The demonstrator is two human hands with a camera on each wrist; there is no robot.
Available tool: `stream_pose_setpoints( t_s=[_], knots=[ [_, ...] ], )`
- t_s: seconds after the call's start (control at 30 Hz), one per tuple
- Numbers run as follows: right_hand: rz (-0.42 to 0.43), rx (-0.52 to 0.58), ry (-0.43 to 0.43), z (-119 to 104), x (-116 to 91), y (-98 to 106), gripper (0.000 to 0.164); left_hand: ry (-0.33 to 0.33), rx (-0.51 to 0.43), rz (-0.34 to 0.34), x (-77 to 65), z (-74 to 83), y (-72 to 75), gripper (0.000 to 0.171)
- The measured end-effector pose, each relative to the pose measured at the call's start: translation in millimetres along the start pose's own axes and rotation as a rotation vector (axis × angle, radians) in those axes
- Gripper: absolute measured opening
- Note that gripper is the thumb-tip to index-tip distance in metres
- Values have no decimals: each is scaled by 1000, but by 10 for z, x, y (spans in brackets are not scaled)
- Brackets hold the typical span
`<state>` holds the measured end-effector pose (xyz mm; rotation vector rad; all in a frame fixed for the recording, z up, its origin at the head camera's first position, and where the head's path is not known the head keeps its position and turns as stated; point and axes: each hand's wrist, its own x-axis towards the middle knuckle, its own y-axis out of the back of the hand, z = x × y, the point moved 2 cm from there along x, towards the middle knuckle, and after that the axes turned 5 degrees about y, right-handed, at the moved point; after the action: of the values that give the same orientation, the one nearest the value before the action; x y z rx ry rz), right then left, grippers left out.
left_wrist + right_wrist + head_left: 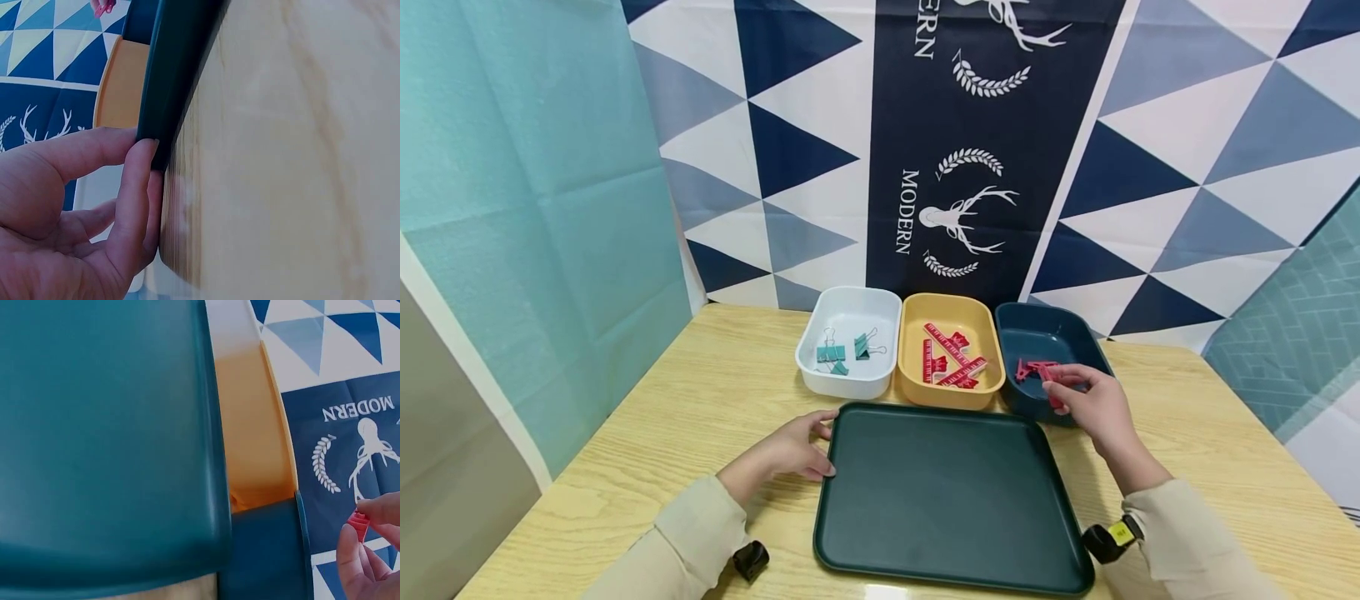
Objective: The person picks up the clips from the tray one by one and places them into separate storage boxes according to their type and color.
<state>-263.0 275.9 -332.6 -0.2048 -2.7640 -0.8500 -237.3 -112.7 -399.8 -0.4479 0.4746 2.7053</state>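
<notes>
My right hand (1093,407) pinches a red clothespin (1052,392) between thumb and fingers, over the front of the dark blue bin (1045,321). More red clothespins (1030,368) lie inside that bin. In the right wrist view the clothespin (358,524) shows ribbed at the fingertips. At the left edge of a dark green tray (947,500), my left hand (793,448) grips the rim. The left wrist view has thumb and fingers pinching the tray edge (169,75). The tray surface bears nothing.
Behind the tray stand a white bin (816,371) with teal binder clips (831,353) and a yellow bin (951,308) with red strips with white marks (955,354). The wooden table (715,367) ends at a patterned cloth wall (805,175).
</notes>
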Motion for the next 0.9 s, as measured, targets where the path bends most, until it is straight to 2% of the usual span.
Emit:
stream_pose_setpoints(
  t_s=[0.4,0.9],
  knots=[
    [61,-85,-144,119,327,27,32,-6,-1,-5,7,-4,11,86],
    [36,-74,-286,243,596,31,32,-14,1,1,7,-12,7,87]
  ],
)
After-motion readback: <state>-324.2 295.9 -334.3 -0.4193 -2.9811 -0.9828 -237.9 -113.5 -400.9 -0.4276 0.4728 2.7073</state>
